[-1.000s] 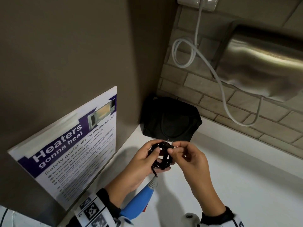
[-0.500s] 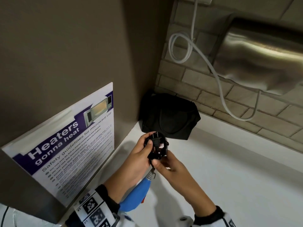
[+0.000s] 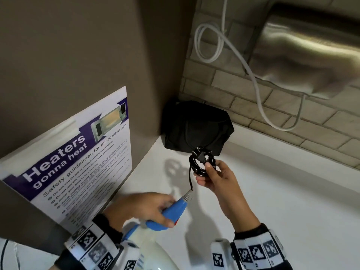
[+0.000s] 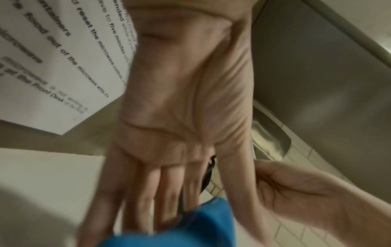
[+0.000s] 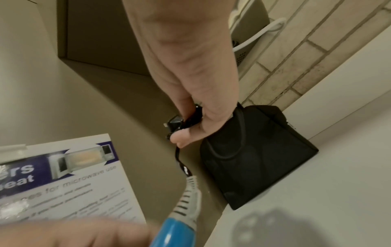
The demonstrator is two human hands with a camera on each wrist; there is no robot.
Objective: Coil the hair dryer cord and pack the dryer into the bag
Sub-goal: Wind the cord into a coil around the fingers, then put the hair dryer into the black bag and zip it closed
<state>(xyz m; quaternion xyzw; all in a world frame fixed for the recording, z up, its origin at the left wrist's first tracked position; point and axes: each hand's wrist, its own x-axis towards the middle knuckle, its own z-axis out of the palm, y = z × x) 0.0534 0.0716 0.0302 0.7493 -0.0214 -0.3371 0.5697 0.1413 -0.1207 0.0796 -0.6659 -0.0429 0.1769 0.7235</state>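
Springy black cord coil (image 3: 202, 161) pinched in right hand (image 3: 216, 178); left hand (image 3: 140, 207) wrapped round light, rigid blue dryer handle (image 3: 171, 212). Soft bag (image 3: 196, 126) frame centre.

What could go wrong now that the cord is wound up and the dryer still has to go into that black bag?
The coiled cord is only pinched by the right hand, with no tie visible, so the loops could spring loose. The short stretch of cord down to the dryer's blue handle, which the left hand holds, could get tugged if the hands move apart. The black bag looks shut in the corner, and both hands are busy.
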